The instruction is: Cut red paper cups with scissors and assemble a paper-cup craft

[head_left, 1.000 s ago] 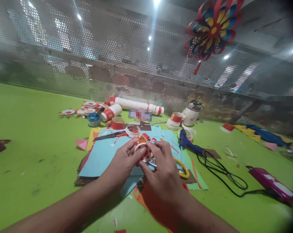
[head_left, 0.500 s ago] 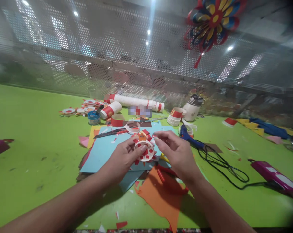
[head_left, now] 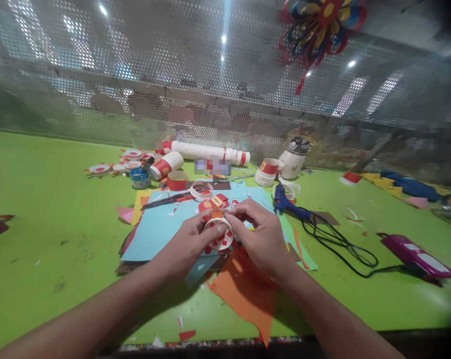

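My left hand (head_left: 193,237) is closed around a small round paper craft (head_left: 225,240), a white-rimmed disc with red patches and an orange piece (head_left: 217,213) at its top. Its thumb lies across the face of the disc. My right hand (head_left: 257,232) is pinched at the orange piece from the right; anything between its fingertips is too small to make out. Both hands are over light blue paper sheets (head_left: 154,237). Just behind the craft lie red printed paper pieces (head_left: 220,201). An orange sheet (head_left: 240,294) lies below my right hand.
A blue glue gun (head_left: 287,202) and its black cable lead to a purple power strip (head_left: 416,254) on the right. A utility knife (head_left: 173,198), paper rings (head_left: 201,190), a blue-lidded jar (head_left: 139,177), a paper cup (head_left: 167,165) and a white bottle (head_left: 295,158) stand or lie beyond.
My right hand has moved left, bringing its fingertips to the craft's orange piece. My left hand still holds the craft. The view has shifted slightly.
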Available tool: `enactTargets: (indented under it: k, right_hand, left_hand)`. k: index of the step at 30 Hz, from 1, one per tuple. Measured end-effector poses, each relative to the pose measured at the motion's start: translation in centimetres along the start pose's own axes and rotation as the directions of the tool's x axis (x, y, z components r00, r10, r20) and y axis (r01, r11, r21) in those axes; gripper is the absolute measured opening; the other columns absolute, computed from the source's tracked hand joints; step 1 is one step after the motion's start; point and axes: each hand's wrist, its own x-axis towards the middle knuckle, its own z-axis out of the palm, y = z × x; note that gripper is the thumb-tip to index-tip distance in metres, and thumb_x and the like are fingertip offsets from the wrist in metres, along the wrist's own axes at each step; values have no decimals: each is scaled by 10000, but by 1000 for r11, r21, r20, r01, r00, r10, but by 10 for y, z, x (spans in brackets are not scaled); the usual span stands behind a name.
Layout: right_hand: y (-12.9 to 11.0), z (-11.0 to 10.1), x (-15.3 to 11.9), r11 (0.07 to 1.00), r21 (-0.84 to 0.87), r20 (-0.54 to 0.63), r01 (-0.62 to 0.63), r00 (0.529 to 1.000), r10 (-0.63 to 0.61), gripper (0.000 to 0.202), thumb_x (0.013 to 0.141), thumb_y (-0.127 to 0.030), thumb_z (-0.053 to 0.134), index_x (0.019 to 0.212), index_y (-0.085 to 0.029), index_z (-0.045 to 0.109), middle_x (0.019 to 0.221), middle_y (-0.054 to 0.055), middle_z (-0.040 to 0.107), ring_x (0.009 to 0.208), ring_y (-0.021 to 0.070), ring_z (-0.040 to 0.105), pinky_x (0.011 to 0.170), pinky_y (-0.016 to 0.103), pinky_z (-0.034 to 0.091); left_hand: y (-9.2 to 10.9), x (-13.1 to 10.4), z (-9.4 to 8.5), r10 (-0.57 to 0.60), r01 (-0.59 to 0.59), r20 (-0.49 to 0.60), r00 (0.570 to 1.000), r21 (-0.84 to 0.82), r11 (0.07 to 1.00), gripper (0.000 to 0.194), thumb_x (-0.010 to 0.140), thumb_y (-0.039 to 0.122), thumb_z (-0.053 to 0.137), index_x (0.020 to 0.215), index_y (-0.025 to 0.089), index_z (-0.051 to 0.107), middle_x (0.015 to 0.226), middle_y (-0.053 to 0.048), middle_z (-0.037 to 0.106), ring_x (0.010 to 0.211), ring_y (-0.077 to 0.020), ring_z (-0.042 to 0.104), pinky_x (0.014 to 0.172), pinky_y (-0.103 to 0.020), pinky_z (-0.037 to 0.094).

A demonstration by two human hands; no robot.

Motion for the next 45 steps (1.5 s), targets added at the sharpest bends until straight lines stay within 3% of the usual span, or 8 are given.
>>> enactTargets:
  k: [4, 8, 12, 20, 30, 39, 42, 45]
  right_hand:
    - [3, 6, -1, 998, -69, 14, 11, 1000, -11, 120, 833, -156, 592, 719, -179, 623, 695, -2, 576, 631, 128, 532, 604, 260, 447]
    - [7, 7, -1, 998, -49, 50, -39, 998, 41, 108, 822, -169, 599, 717, -179, 622, 714, 7, 589, 662, 139, 539, 628, 273, 444]
    - [9, 4, 3, 986, 68, 143, -152, 980, 141, 107, 785, -184, 622, 679, -172, 634, 701, 9, 605, 666, 143, 542, 645, 283, 446]
    - [14, -3, 9, 927, 199, 251, -317, 931, 265, 139, 736, -269, 691, 671, -148, 669, 649, -4, 629, 587, 113, 542, 572, 247, 446]
    - [6, -7, 7, 892, 270, 269, -362, 918, 291, 135, 747, -260, 677, 675, -151, 644, 628, -16, 607, 573, 106, 531, 545, 236, 430]
    - [4, -10, 8, 869, 291, 337, -401, 893, 300, 129, 754, -255, 654, 679, -153, 627, 633, -21, 580, 571, 100, 501, 560, 243, 407]
    - [6, -11, 8, 866, 260, 385, -427, 869, 312, 158, 777, -285, 630, 704, -145, 628, 648, -12, 575, 579, 107, 495, 562, 256, 395]
    - [7, -11, 8, 883, 244, 388, -402, 875, 291, 168, 804, -288, 600, 735, -138, 632, 675, -6, 567, 591, 108, 482, 574, 264, 389]
  left_hand:
    - [-1, 0, 2, -39, 38, -4, 999, -128, 991, 147, 781, 278, 681, 875, 169, 653, 790, -25, 647, 691, -151, 594, 669, -290, 501]
    - [-3, 0, 1, -67, 67, 4, 998, -150, 986, 218, 755, 291, 718, 928, 176, 651, 809, -28, 649, 695, -164, 609, 634, -309, 524]
    - [-5, 1, -1, -100, 102, 26, 995, -127, 987, 321, 711, 290, 777, 958, 161, 620, 808, -39, 652, 681, -168, 630, 631, -315, 526]
    - [-6, 2, -3, -105, 106, 50, 993, -27, 994, 300, 773, 323, 727, 931, 172, 522, 675, 2, 614, 532, -125, 590, 559, -280, 495]
    - [0, -1, 4, -68, 73, -44, 997, 119, 990, 446, 726, 383, 750, 1015, 182, 477, 670, 7, 628, 508, -153, 614, 518, -280, 492]
    - [3, -3, 7, -98, 101, -47, 994, 64, 993, 438, 712, 364, 773, 990, 196, 479, 640, 18, 619, 521, -148, 609, 526, -280, 505]
    - [0, -2, 4, -89, 90, -30, 996, 39, 995, 393, 737, 342, 759, 996, 188, 506, 636, 17, 626, 511, -131, 604, 524, -266, 517]
    - [-2, 2, -1, -95, 95, -13, 995, 2, 996, 340, 767, 328, 737, 995, 181, 533, 678, 2, 648, 519, -126, 609, 516, -258, 525]
